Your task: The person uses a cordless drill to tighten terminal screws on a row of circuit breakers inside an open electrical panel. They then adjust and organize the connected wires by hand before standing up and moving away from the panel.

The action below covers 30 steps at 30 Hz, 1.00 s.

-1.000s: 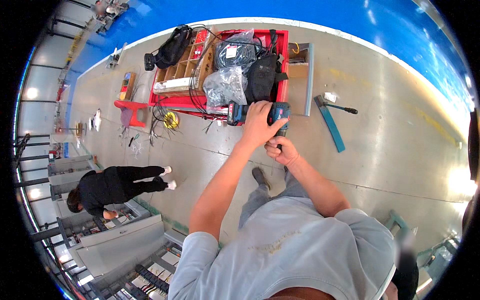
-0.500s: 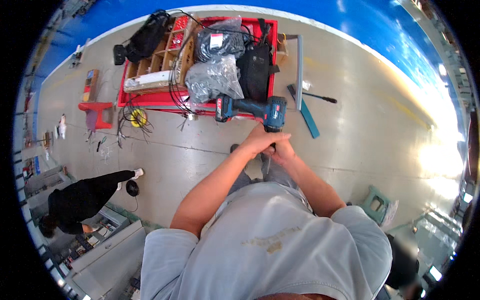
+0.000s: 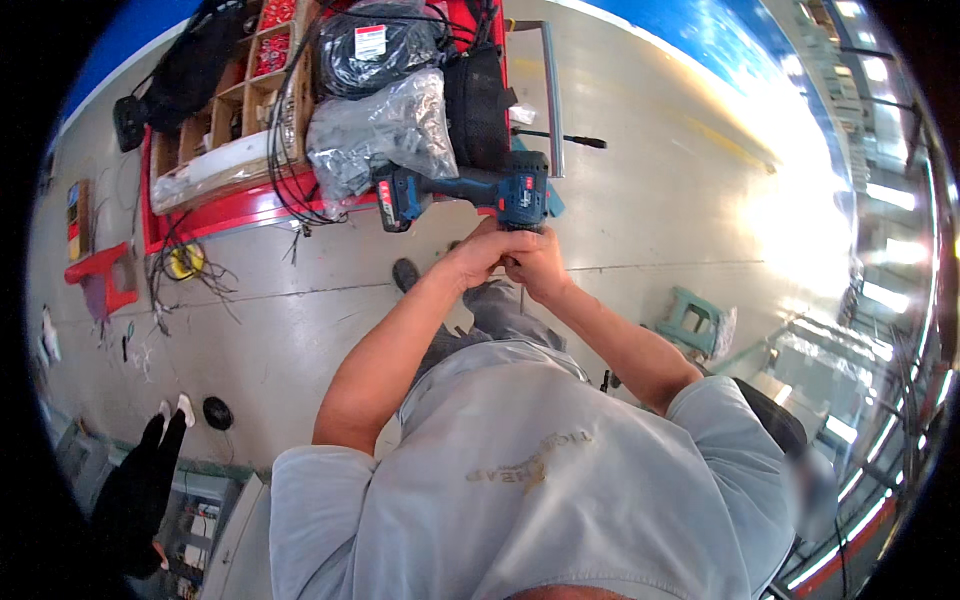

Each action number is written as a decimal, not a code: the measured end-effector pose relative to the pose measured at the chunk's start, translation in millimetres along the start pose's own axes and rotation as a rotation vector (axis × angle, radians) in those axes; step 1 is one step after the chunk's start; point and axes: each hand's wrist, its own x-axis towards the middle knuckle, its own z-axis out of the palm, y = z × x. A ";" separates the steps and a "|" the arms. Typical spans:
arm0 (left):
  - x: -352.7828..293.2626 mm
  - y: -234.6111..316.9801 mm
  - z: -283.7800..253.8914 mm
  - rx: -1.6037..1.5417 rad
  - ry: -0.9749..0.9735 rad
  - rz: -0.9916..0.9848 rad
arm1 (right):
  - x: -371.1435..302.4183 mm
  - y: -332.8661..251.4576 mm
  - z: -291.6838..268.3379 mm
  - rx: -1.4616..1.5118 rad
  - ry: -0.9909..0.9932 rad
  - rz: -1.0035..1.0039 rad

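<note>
A blue and black cordless drill (image 3: 522, 190) lies crosswise in front of me, its battery end to the left and its chuck pointing toward my body. My left hand (image 3: 478, 255) is closed at the chuck end. Against it, my right hand (image 3: 543, 266) is also closed there, the two sets of fingers overlapping. A thin bit shows faintly below the fingers. Most of the chuck is hidden by both hands. Neither hand is on the drill's handle.
Beyond the drill stands a red cart (image 3: 215, 215) bearing a wooden compartment box (image 3: 222, 115), a clear plastic bag (image 3: 385, 135), coiled cable and a black pouch (image 3: 478, 105). A green stool (image 3: 692, 318) stands at right. Two people (image 3: 140, 485) (image 3: 812, 490) are nearby.
My view has shifted, so the cart sits farther up and left and more of the right side shows. One foot now shows farther to the left. Both hands stay closed at the drill's chuck.
</note>
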 end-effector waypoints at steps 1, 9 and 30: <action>-1.4 2.5 -0.4 -0.009 -0.029 -0.012 | -0.7 0.9 5.1 -0.045 0.038 -0.020; -7.5 13.4 -15.6 -0.087 -0.235 -0.038 | 2.2 24.5 16.7 -0.287 0.301 -0.299; -33.3 22.4 -43.2 -0.540 0.044 0.361 | -37.2 -19.5 26.8 0.665 -0.574 0.264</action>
